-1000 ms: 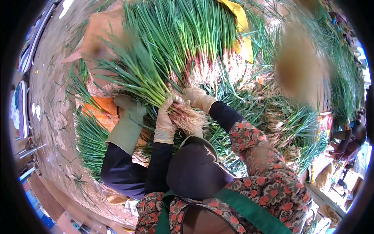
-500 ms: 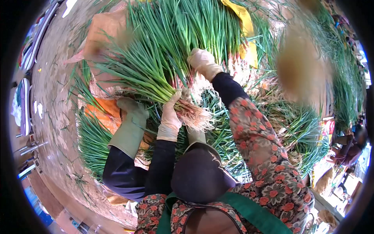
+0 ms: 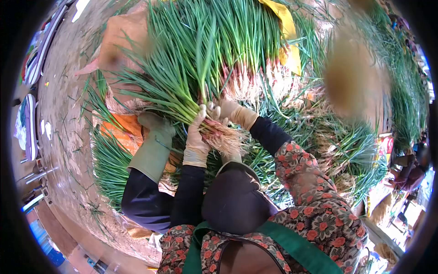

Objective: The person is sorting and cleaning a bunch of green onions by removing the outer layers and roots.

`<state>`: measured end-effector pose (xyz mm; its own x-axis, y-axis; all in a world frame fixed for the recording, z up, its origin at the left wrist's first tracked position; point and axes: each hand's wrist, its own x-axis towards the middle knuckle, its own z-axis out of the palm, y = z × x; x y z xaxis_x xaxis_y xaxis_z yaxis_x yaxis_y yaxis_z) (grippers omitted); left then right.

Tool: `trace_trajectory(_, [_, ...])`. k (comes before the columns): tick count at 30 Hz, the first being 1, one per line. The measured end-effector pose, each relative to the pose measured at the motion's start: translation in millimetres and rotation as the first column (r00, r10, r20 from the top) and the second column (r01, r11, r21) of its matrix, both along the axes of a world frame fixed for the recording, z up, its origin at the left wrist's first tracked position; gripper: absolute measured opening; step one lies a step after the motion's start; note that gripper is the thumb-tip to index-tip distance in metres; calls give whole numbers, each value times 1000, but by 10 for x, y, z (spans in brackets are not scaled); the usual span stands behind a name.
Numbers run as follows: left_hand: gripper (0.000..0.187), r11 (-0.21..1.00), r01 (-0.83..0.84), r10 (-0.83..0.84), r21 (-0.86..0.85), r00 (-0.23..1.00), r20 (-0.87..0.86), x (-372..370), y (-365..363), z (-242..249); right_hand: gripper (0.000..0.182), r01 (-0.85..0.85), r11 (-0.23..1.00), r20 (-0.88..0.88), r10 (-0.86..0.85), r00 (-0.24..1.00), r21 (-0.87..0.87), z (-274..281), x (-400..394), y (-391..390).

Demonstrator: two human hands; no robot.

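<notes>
My left hand (image 3: 197, 139), in a pale glove, is closed around a bunch of green onions (image 3: 182, 98). Their leaves fan to the upper left and the pale roots (image 3: 226, 139) point to the lower right. Against that bunch, my right hand (image 3: 236, 113), also gloved, has its fingers closed at the base of a few upright green onions (image 3: 205, 68); its fingertips are partly hidden. Behind both hands lies a large heap of green onions (image 3: 246, 34), with reddish stems and whitish roots facing me.
My boot (image 3: 155, 141) stands left of the bunch. More green onions lie at left (image 3: 109, 169) and right (image 3: 351, 160). An orange sack (image 3: 125, 41) and yellow sheet (image 3: 287, 27) flank the heap. Another person (image 3: 406, 173) is at far right. Blurred spots obscure parts of the view.
My right hand has come back from the heap, down and toward me, to the bunch, bringing a few green onions. My left hand keeps its hold nearly in place.
</notes>
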<state>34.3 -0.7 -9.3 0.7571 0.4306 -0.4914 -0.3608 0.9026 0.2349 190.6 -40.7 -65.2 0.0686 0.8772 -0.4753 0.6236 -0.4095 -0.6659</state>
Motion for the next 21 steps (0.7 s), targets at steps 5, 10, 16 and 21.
trace_trajectory(5, [40,996,-88,79,28,965,250,27,182,252,28,-287,950,-22,287,958,-122,-200,107,-545])
trace_trajectory(10, [35,997,18,-8,-75,992,128,135,197,78,43,512,834,257,-551,794,207,282,762,-38])
trace_trajectory(16, [26,950,249,-178,190,927,-329,78,209,60,31,315,837,263,-460,848,446,460,162,-253])
trace_trajectory(21, [23,915,356,-239,192,859,-453,121,136,-250,35,-105,910,270,-8,963,400,364,-191,-653])
